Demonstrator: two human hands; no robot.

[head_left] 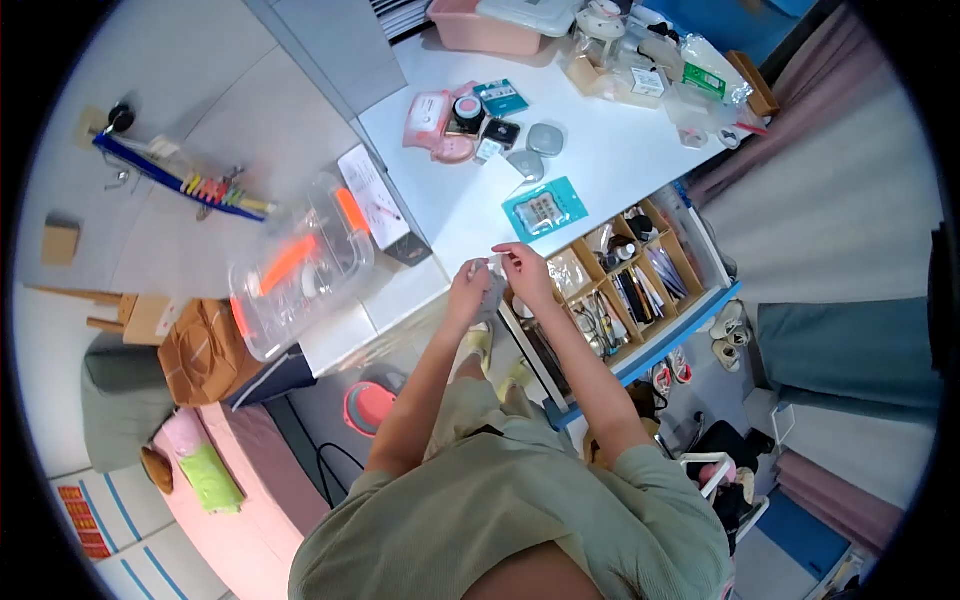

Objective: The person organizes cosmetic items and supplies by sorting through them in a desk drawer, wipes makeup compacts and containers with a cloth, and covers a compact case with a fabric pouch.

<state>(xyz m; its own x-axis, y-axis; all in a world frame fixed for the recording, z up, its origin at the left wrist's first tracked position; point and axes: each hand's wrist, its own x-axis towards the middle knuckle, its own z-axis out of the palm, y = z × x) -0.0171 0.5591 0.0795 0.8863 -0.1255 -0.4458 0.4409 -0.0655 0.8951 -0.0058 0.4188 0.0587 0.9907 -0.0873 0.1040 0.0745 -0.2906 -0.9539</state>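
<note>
My left hand (470, 290) and my right hand (525, 274) are close together at the desk's front edge, both with bent fingers. Between them hangs a small piece of thin, translucent plastic (494, 292), perhaps a bag; its exact kind and contents are not clear. The fingers of each hand pinch it. Just beyond the hands a teal packet (545, 208) with a clear window lies flat on the white desk (455, 215). Beside my right forearm an open drawer (640, 330) has cardboard compartments holding small bottles, pens, cables and clear bags.
Small cases and pink packages (428, 118) lie farther back on the desk, near a pink bin (487, 28). A clear box with orange latches (300, 270) stands left. A pink basin (370, 408) and shoes (672, 372) are on the floor.
</note>
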